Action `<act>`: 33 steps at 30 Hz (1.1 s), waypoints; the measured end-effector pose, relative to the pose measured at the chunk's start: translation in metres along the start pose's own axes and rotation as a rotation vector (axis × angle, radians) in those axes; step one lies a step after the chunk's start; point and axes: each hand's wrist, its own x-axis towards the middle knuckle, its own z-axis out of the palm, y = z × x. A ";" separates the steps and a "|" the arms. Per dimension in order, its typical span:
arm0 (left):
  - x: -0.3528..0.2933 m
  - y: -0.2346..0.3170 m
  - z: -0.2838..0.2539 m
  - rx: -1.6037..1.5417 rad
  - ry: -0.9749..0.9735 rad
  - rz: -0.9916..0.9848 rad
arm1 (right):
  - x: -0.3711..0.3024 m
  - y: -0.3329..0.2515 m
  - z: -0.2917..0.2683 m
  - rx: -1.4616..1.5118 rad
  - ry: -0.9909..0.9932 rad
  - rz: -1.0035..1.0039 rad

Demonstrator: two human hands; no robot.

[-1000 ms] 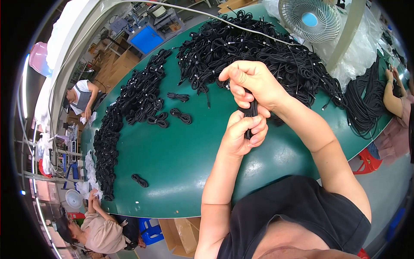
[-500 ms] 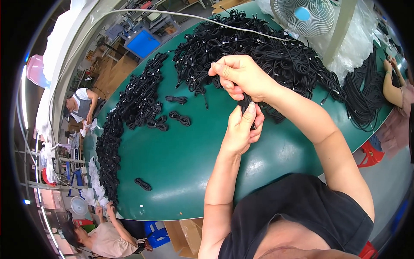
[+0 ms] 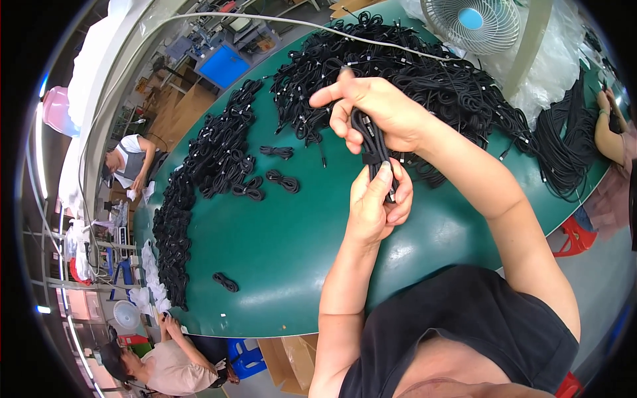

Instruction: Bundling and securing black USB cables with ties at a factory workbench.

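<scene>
My left hand (image 3: 379,202) is closed around the lower part of a coiled black cable (image 3: 373,142), with the thumb pressed on its front. A dark band goes round the middle of the coil, and a metal plug end shows near its bottom. My right hand (image 3: 381,109) is at the upper loops. Its thumb and forefinger are stretched apart and slightly blurred, while the other fingers curve loosely beside the loops. Several similar coiled cables (image 3: 283,181) lie on the green table (image 3: 265,245) to the left, and another single coil (image 3: 225,282) lies nearer me.
A large heap of black cables (image 3: 318,73) covers the far side, and a row of coils (image 3: 174,232) follows the left edge. A fan (image 3: 471,26) and a post (image 3: 527,56) stand far right. Co-workers sit left and right. A cardboard box (image 3: 285,361) is below the near edge.
The right hand's thumb and forefinger have parted from a pinch, uncovering the upper loops of the cable coil. My left hand still grips it. The whole view has shifted slightly.
</scene>
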 end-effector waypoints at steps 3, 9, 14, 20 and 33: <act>-0.005 0.006 0.001 -0.091 -0.109 0.014 | 0.001 0.006 -0.015 0.233 -0.200 -0.017; -0.010 0.011 0.000 -0.376 -0.307 0.031 | -0.019 0.033 -0.034 0.033 -0.375 -0.054; -0.010 0.017 -0.009 -0.431 -0.360 0.065 | -0.029 0.021 -0.029 -0.389 -0.283 -0.066; -0.009 0.019 -0.010 -0.296 -0.291 0.057 | -0.045 0.000 -0.008 -1.008 -0.141 -0.353; -0.005 0.024 -0.009 0.109 0.065 0.165 | -0.062 -0.031 -0.009 -1.373 -0.097 -0.371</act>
